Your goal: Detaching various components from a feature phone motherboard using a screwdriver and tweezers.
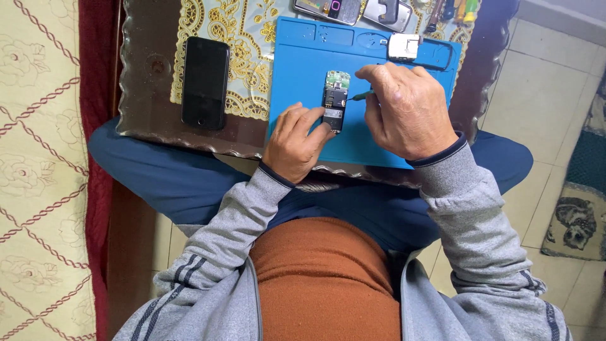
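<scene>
Your left hand steadies the opened phone, fingertips pressed against its lower left edge; this grip is clamped on the phone body. The phone lies with its circuit board exposed, near the middle of the blue mat on the worktop. Your right hand has its grip clenched around a green-handled tool, whose tip points at the phone's right edge. A black smartphone lies face up, well apart to the left of the mat. A small white part rests at the mat's far edge.
</scene>
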